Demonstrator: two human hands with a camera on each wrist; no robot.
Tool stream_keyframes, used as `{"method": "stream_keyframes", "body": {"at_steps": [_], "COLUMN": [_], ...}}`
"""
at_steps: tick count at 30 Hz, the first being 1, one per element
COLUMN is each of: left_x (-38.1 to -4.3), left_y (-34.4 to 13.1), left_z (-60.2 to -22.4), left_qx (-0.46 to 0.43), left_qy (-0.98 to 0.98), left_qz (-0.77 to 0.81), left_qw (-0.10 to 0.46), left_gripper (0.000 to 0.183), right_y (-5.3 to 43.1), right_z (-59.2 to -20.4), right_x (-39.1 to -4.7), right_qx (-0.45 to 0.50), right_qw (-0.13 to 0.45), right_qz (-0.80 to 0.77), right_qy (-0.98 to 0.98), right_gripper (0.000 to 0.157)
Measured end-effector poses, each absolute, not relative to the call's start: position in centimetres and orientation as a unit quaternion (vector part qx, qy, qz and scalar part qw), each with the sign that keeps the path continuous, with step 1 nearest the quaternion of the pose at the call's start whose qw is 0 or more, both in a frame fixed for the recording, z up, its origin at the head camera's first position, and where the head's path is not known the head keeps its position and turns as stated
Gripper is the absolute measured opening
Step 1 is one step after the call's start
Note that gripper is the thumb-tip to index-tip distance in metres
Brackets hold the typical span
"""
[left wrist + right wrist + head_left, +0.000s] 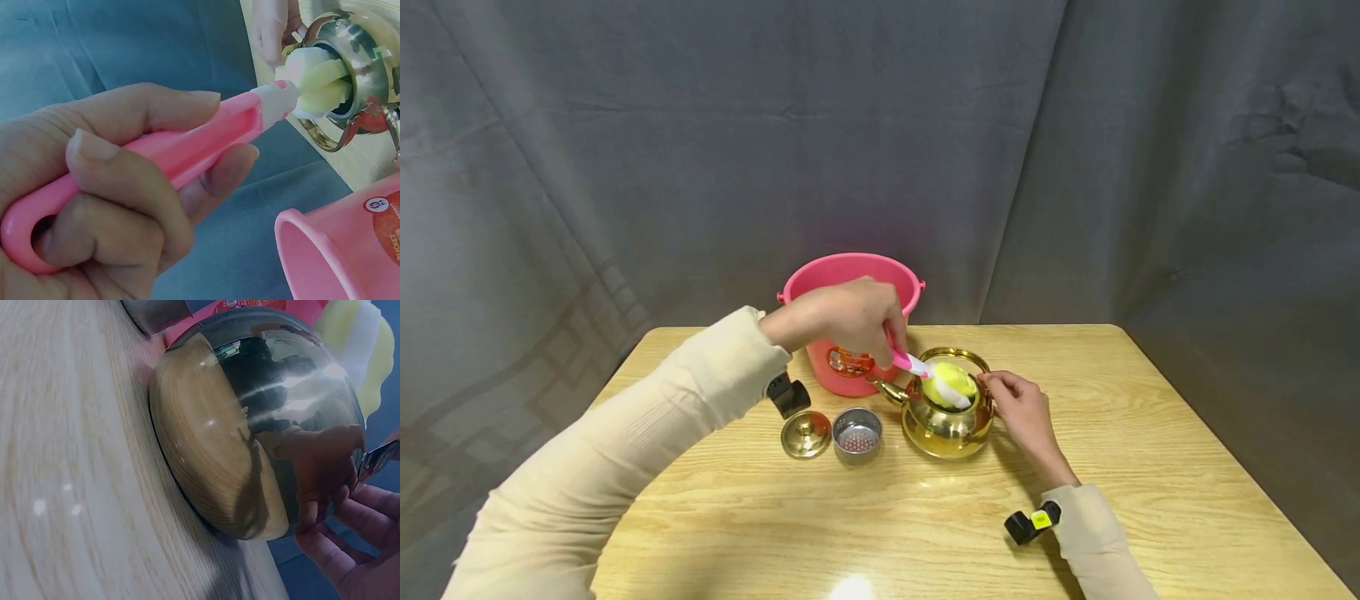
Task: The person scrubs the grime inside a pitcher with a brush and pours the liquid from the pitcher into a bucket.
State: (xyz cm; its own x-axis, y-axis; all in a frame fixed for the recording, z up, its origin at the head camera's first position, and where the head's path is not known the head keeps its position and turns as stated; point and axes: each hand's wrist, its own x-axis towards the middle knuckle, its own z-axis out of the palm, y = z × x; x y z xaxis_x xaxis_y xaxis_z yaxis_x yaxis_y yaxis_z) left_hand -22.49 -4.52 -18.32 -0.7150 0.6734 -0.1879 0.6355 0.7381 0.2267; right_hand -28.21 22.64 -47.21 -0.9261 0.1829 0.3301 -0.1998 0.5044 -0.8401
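Observation:
My left hand grips the pink handle of a sponge brush, fingers curled round it. The brush's yellow and white sponge head sits at the open mouth of a shiny gold teapot, partly inside it. In the left wrist view, the sponge fills much of that mouth. On the teapot's right side, my right hand pinches it near the base of the handle. The right wrist view shows those fingers against the rounded body, beside the metal handle end.
A pink bucket stands behind and left of the teapot, near its spout. In front of the bucket lie a gold lid and a metal strainer cup with a perforated bottom. All stand on a wooden table before a grey curtain.

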Motion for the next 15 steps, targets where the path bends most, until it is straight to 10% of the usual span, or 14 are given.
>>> {"method": "stream_keyframes", "body": {"at_steps": [15], "left_x": [-22.03], "left_y": [-4.71], "left_z": [-18.53], "left_qx": [0.361], "left_qy": [0.92], "left_qz": [0.079], "left_qw": [0.128], "left_gripper": [0.018], "right_y": [22.91], "right_z": [-47.31], "right_x": [-28.46], "right_qx": [0.0], "right_qw": [0.195], "right_qz": [0.495], "right_qy": [-0.847], "right_gripper": [0.041]}}
